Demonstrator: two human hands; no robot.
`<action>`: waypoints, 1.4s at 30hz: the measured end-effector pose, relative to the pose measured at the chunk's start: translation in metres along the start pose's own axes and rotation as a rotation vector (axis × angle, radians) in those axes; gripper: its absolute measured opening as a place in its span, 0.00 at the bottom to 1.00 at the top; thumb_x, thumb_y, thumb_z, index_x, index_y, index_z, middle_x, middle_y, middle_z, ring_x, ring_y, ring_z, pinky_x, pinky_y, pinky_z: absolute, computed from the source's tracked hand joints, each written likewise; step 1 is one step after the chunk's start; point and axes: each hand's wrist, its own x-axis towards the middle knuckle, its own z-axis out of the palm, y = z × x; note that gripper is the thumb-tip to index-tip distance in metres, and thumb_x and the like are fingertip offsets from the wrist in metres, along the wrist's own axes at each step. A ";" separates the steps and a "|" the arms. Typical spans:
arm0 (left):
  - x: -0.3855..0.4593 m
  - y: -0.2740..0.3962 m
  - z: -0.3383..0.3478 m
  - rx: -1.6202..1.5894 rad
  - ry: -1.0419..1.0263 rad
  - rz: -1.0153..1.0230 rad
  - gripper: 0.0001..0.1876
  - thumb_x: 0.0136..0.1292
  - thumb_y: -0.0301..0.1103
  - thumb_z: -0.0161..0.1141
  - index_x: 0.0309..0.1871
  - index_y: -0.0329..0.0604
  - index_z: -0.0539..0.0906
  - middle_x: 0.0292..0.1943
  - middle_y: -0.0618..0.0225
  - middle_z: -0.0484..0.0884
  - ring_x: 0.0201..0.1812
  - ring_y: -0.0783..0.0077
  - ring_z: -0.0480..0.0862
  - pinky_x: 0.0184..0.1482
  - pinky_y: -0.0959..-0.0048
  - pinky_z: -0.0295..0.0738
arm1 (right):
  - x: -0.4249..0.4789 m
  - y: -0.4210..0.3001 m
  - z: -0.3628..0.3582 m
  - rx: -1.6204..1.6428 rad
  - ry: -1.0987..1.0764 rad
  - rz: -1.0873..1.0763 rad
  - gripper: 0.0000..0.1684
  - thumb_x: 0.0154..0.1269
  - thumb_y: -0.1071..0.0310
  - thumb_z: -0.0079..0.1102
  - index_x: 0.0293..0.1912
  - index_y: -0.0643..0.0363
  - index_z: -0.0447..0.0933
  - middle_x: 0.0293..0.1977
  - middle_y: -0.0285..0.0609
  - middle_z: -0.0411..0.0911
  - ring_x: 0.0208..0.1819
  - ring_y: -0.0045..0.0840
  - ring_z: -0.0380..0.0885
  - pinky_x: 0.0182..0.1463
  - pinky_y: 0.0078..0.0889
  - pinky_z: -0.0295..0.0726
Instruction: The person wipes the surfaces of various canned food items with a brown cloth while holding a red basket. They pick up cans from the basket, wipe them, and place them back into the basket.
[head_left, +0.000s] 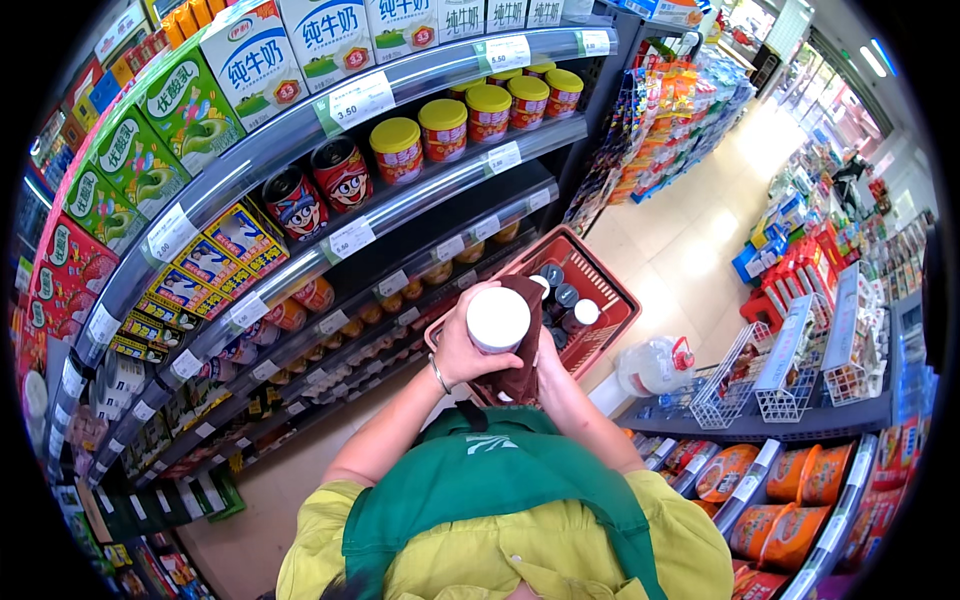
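Note:
My left hand (459, 349) is closed around an upright container with a round white lid (498, 319); a bracelet circles the wrist. A dark brown cloth (523, 360) lies against the container's right side and hangs below it. My right hand (553, 369) holds the cloth from the right, its fingers partly hidden. Just beyond my hands stands a red plastic shopping basket (619, 300). Inside it are several bottles or cans, some with dark tops (566, 295) and one at the right with a white cap (586, 311).
Shelves with milk cartons (251, 64), yellow-lidded tins (442, 129) and red-and-black cans (341, 174) curve along the left. A clear plastic jug (651, 365) with a red handle and wire baskets (731, 379) stand right. Orange instant noodle bowls (787, 529) fill lower right shelves. A tiled aisle (675, 217) runs beyond the basket.

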 end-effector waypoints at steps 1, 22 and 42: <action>-0.005 0.009 0.003 0.067 0.050 -0.010 0.56 0.33 0.51 0.83 0.65 0.37 0.64 0.60 0.57 0.73 0.59 0.61 0.76 0.65 0.64 0.66 | -0.005 -0.006 0.007 -0.130 0.028 -0.040 0.23 0.71 0.57 0.53 0.56 0.64 0.73 0.50 0.43 0.79 0.48 0.26 0.79 0.52 0.28 0.79; -0.013 0.034 -0.010 0.267 0.195 0.087 0.45 0.34 0.41 0.83 0.59 0.43 0.72 0.52 0.59 0.80 0.51 0.61 0.83 0.55 0.67 0.75 | -0.105 -0.108 0.071 -1.450 -0.413 -1.055 0.25 0.47 0.69 0.69 0.48 0.59 0.79 0.41 0.49 0.75 0.38 0.41 0.79 0.39 0.35 0.80; -0.026 0.042 -0.008 0.310 -0.046 -0.031 0.40 0.34 0.43 0.78 0.55 0.40 0.77 0.48 0.56 0.82 0.48 0.53 0.84 0.52 0.62 0.77 | -0.103 -0.123 0.080 -1.602 -0.637 -0.906 0.21 0.50 0.64 0.69 0.47 0.49 0.81 0.51 0.49 0.69 0.51 0.44 0.74 0.48 0.39 0.79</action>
